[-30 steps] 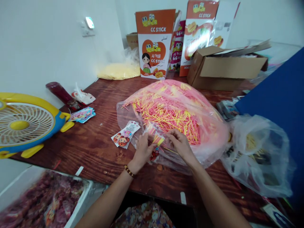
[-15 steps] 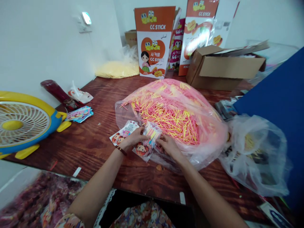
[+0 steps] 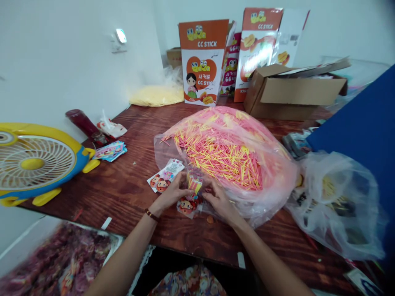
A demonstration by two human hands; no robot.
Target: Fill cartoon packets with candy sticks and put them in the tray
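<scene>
My left hand and my right hand both grip a small cartoon-printed packet with pink and yellow sticks standing in it. The packet is held upright just above the wooden table. Right behind it lies a big clear bag of pink and yellow sticks, open toward me. A few empty printed packets lie flat just left of my left hand.
A yellow and blue fan stands at the left edge. More packets and a dark red bottle lie beyond it. CC Stick cartons and a brown box line the back. A crumpled clear bag sits right; a bin of filled packets lower left.
The packet has been turned upright between both hands and brought a little closer to the table's near edge. The view shifted slightly.
</scene>
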